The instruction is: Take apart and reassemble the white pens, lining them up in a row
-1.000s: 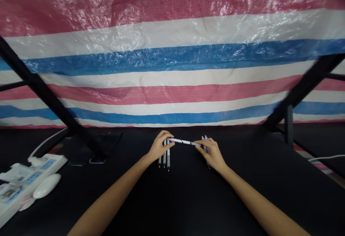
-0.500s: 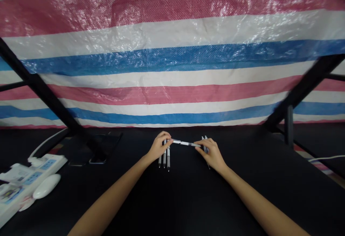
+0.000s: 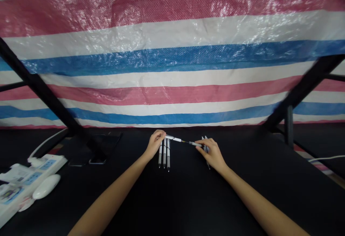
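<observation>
Between my fingertips a pen is parted into two pieces. My left hand [image 3: 155, 144] pinches the white pen barrel [image 3: 174, 139] by its far left end. Closed on the grey grip section [image 3: 194, 144] is my right hand [image 3: 211, 152]. A thin dark refill [image 3: 184, 141] bridges the gap between the two parts. Under and beside my left hand, several white pens with grey grips [image 3: 164, 157] lie side by side, tips toward me. More pens [image 3: 206, 149] lie partly hidden behind my right hand.
A white power strip [image 3: 33, 182] with plugs and a white mouse-like object [image 3: 47, 186] are at the left. Two phone-like dark objects [image 3: 97, 161] lie near the left black frame leg [image 3: 54, 96]. A striped plastic sheet [image 3: 172, 96] hangs behind the black table [image 3: 172, 200].
My left hand has moved left with the barrel, drawing it away from the grip section and baring the refill. My right hand has stayed nearly still.
</observation>
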A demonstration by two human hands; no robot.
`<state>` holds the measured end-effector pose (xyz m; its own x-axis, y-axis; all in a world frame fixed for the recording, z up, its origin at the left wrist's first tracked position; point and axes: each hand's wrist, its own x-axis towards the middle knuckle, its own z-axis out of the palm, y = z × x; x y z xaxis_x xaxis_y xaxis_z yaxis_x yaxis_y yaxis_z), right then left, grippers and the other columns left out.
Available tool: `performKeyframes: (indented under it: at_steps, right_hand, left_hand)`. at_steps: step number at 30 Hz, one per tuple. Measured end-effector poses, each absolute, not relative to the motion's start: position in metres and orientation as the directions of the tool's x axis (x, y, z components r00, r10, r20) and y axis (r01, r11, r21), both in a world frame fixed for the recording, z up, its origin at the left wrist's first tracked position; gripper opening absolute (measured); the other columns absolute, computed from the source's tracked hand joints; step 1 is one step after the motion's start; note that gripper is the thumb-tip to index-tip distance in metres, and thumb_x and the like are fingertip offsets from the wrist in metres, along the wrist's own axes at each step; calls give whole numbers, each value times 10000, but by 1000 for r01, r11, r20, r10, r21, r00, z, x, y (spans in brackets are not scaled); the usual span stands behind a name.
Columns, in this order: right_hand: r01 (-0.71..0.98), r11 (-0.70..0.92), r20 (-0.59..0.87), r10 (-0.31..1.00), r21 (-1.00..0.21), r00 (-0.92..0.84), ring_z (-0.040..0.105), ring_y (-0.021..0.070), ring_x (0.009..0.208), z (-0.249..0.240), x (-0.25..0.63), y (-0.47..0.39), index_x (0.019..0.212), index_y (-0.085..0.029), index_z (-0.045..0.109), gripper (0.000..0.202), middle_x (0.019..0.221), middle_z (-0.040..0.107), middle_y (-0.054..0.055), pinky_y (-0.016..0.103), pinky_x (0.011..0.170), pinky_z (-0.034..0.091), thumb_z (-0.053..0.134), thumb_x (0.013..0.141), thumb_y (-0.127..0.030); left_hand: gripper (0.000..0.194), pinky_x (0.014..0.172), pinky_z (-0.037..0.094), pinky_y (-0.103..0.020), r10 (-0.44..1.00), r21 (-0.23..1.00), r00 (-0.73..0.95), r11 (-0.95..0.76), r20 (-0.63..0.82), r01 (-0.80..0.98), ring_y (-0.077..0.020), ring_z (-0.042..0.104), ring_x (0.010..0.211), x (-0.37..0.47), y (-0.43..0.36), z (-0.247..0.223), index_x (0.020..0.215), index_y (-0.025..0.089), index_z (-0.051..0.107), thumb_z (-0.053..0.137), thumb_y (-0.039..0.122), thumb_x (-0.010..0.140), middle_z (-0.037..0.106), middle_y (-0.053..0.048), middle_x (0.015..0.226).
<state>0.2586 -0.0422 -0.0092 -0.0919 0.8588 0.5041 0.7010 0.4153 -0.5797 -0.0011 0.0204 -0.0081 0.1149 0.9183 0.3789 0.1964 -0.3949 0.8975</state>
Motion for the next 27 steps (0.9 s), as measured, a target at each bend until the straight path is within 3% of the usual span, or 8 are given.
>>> performKeyframes:
  at_steps: [11,27]
  right_hand:
    - [739,388,479,872,-551,-101,558,242,861,-8,259,-42,953,-242,660,232,915,693,43,399,815,412,489,867,-373]
    - [728,352,416,904,-589,-101,549,252,877,-4,258,-45,958,-243,661,322,925,690,53,408,815,404,412,892,-436]
  left_hand:
    - [232,689,405,-250,956,953,2,-292,293,85,-148,525,750,-2,22,-10,656,153,612,561,333,793,558,-23,785]
    - [218,677,377,-230,969,970,-28,-245,244,-10,-137,523,719,-1,21,-9,648,148,642,607,337,752,574,-13,749]
